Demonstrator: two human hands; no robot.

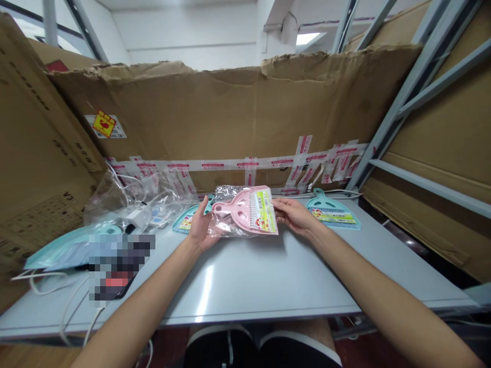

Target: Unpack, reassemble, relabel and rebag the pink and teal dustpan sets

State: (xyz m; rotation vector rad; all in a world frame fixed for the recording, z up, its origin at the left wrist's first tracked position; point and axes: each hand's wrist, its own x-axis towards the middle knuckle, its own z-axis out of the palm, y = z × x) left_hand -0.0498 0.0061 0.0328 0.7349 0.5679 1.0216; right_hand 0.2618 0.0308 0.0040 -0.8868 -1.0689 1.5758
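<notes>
A pink dustpan and brush set (240,210) in a clear plastic bag is held up above the table, its handle pointing left. My left hand (203,227) grips the bag at the handle end, thumb raised. At the right end, my right hand (293,214) pinches the bag's edge beside the yellow-green label. On the table behind my left hand, a teal dustpan set (184,220) is partly hidden. Another teal set (333,213) with a label lies to the right of my right hand.
On the table's left (230,301) are a larger teal item (57,250), a crumpled clear bag (153,189), white cables and a pixelated dark object. A cardboard sheet (230,112) stands behind; metal shelf bars rise at the right.
</notes>
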